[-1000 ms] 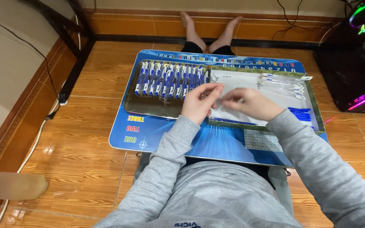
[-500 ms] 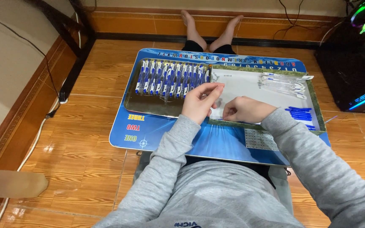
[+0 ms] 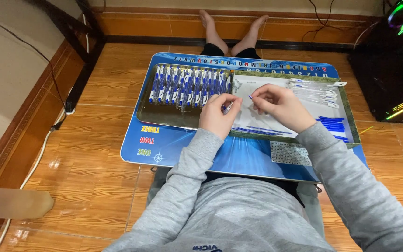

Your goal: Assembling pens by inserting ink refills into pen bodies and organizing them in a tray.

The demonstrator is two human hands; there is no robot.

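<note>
Left hand (image 3: 218,115) is pinching a slim blue-and-white plastic pen barrel (image 3: 228,107), fingers closed on it, over the white sheet (image 3: 257,119) in the shallow metal tray (image 3: 164,116). Right hand (image 3: 278,103) is nipping a thin blue refill (image 3: 250,97) between fingertips, just beside the barrel. Risk, as judged: the refill is slight and could be slipping or bending if misaligned; a sleeve could be brushing the loose blue refills (image 3: 333,122) or the row of assembled blue-and-white pens (image 3: 187,84).

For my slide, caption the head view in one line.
Seated person's left hand and right hand assemble a pen part over a white sheet, beside a tray of blue-and-white pens.
</note>
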